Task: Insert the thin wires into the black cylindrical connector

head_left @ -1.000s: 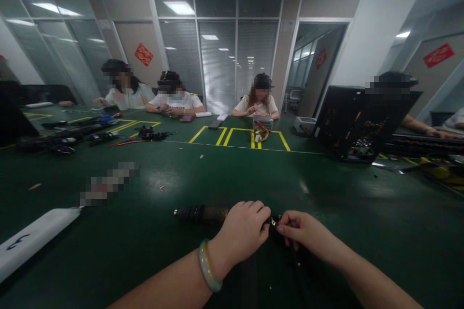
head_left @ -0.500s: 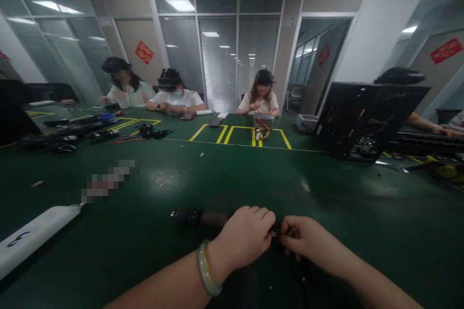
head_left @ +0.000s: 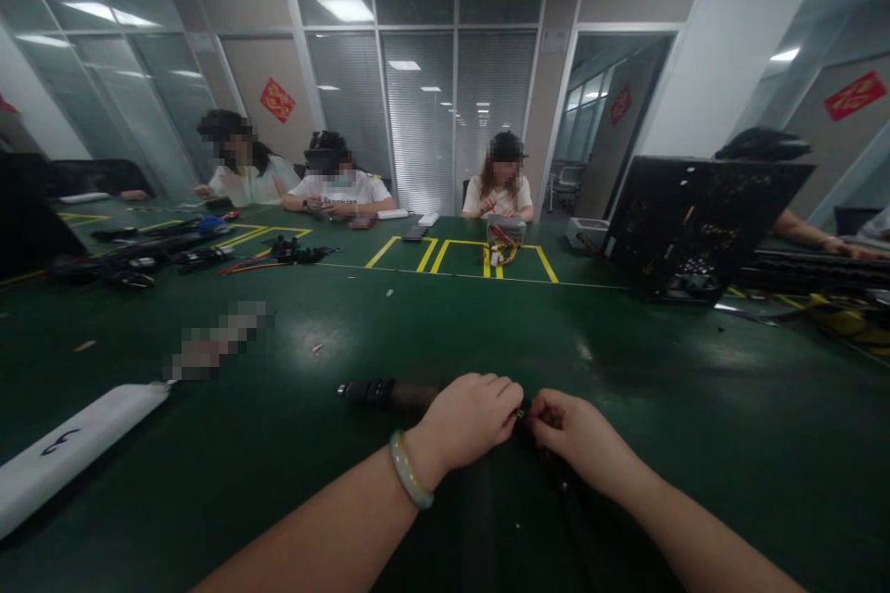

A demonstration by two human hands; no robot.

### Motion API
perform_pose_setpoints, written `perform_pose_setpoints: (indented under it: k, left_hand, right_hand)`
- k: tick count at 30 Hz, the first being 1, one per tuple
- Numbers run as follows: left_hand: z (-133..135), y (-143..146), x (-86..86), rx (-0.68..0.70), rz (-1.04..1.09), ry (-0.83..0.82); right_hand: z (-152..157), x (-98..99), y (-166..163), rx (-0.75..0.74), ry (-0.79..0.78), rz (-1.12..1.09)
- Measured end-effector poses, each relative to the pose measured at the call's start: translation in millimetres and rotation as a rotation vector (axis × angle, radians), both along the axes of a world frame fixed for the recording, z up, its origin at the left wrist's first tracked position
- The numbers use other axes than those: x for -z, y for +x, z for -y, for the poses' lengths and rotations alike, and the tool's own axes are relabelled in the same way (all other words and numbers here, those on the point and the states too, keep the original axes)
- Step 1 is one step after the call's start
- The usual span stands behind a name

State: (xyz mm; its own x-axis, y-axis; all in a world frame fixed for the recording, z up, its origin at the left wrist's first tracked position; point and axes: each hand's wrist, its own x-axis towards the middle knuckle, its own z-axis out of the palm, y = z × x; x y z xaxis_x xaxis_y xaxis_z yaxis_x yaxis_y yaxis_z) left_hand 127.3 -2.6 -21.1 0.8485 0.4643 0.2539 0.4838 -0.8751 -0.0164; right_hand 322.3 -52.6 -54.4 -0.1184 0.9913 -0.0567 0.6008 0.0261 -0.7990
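My left hand (head_left: 469, 422) is curled over a dark cylindrical part (head_left: 389, 394) that lies on the green table (head_left: 431, 334) with its ribbed end pointing left. My right hand (head_left: 574, 434) meets the left fingertips and pinches a tiny metallic piece (head_left: 520, 410) at the part's right end. Both hands have their fingers closed. A pale green bangle (head_left: 412, 482) circles my left wrist. Dark cables trail from under my hands toward me.
A white sleeve of another person (head_left: 69, 449) reaches in from the left. Three people sit at the far side. An open black computer case (head_left: 695, 227) stands at the right. Cable bundles (head_left: 139, 255) lie far left, coloured wires (head_left: 502, 252) within yellow floor-tape marks.
My hands and the dark part sit slightly higher in view than before; the pinch between my fingertips has stayed. The white sleeve has shifted a little to the right.
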Motion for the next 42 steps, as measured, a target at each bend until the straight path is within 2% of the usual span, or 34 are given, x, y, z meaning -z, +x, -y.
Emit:
perform_pose_setpoints:
  k: [5, 13, 15, 20, 32, 42]
  left_hand:
    - [4, 1, -1.7, -0.040, 0.005, -0.002]
    - [6, 3, 5.1, -0.100, 0.048, -0.025]
    - [6, 2, 5.6, -0.098, 0.063, -0.044]
    - [4, -1, 6.5, -0.080, 0.122, -0.076]
    - [3, -5, 7.0, -0.019, 0.143, -0.125]
    - [4, -1, 9.0, -0.075, 0.172, -0.147]
  right_hand:
    - [-5, 4.0, 0, 0.002, -0.014, 0.011]
    - [-19, -5.5, 1, -0.026, -0.182, -0.020]
    - [-15, -6.9, -1, -0.011, -0.165, -0.003]
    - [-1, -10.5, -3, 0.001, 0.029, 0.145]
    - [4, -25.3, -5, -0.025, 0.063, 0.266]
    - [1, -24.1, -4, 0.001, 0.069, 0.258]
